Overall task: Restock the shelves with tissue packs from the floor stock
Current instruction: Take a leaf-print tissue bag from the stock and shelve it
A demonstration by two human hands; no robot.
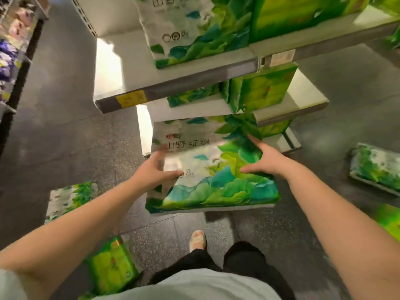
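I hold a big tissue pack (207, 163), white and green with leaf print, in front of the lower shelves, off the floor. My left hand (154, 172) clasps its left edge: the thumb lies on the printed face and the fingers go round the side, blurred, so I cannot count them. My right hand (265, 160) lies spread on the face near the right edge, fingers straight and pressing; whether any finger hooks over the far edge I cannot tell. The pack's far end hides the front of the low shelf (281, 114) behind it.

More packs sit on the upper shelf (194, 80), their tops cut off by the frame. On the floor (65, 126) lie others: one to my near left (69, 199), one by my left elbow (110, 265) partly hidden by my arm, one to the right (376, 166). The far-left rack (13, 46) is a blur.
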